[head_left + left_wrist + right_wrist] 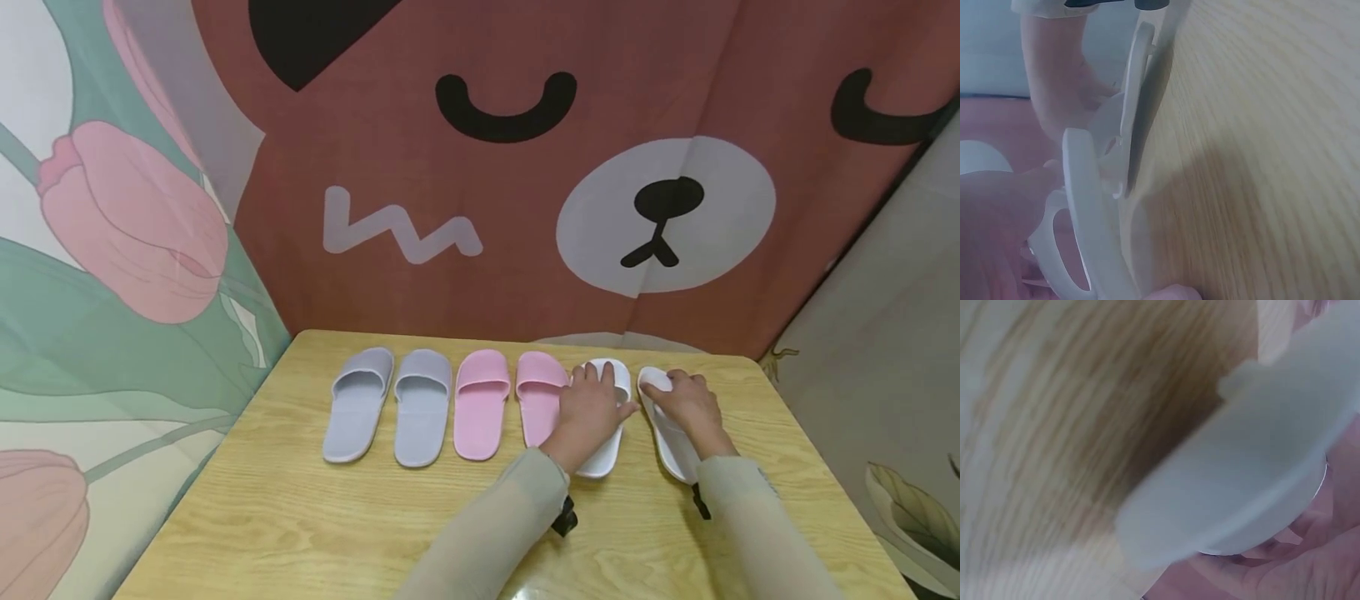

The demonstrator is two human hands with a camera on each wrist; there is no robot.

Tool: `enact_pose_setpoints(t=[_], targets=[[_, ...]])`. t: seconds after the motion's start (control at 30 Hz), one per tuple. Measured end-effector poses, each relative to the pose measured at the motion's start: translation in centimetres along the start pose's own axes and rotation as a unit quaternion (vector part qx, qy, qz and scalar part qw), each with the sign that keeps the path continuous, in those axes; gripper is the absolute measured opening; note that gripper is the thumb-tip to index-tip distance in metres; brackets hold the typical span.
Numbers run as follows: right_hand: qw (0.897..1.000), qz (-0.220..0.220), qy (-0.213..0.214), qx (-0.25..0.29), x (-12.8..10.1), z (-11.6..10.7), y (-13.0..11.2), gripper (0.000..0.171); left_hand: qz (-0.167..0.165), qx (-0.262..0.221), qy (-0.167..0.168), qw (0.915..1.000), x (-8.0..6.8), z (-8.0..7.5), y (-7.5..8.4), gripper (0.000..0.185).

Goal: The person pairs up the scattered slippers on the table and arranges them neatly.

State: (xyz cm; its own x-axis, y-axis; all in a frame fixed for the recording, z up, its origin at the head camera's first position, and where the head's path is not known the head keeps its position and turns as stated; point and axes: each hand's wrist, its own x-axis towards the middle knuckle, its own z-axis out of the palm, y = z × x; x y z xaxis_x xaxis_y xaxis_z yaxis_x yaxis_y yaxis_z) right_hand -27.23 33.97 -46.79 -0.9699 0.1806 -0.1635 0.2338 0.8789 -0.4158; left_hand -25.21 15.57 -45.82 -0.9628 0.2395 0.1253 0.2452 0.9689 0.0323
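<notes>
Two white slippers are at the right end of a row on the wooden table (420,533). My left hand (588,412) grips the left white slipper (600,458) over its strap, thumb reaching past the right edge. In the left wrist view, that slipper's sole (1091,206) stands at a slant and a fingertip (1175,292) shows at its underside. My right hand (693,408) holds the other white slipper (675,454) by its strap end, tilted sideways. Its pale underside (1229,462) faces the right wrist camera over the table, and fingers curl behind it.
To the left stand a pair of pink slippers, one (480,421) apart and one (540,408) beside my left hand. Farther left are two grey slippers (356,417) (422,421). A bear-printed cloth (375,292) hangs behind the table's back edge, with a tulip-printed cloth (135,233) at left.
</notes>
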Motion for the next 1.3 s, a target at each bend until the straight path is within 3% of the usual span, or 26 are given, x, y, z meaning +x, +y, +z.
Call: enact_pose_setpoints(t=[0.23, 1.3], targets=[[1.0, 0.013, -0.015, -0.012, 0.1, -0.1, -0.2, 0.09, -0.004, 0.008, -0.011, 0.9999, 0.5, 0.4, 0.4, 0.083], [0.999, -0.017, -0.026, -0.037, 0.4, 0.0, -0.3, 0.085, -0.023, 0.02, -0.047, 0.9984, 2.1, 1.8, 2.0, 0.082]])
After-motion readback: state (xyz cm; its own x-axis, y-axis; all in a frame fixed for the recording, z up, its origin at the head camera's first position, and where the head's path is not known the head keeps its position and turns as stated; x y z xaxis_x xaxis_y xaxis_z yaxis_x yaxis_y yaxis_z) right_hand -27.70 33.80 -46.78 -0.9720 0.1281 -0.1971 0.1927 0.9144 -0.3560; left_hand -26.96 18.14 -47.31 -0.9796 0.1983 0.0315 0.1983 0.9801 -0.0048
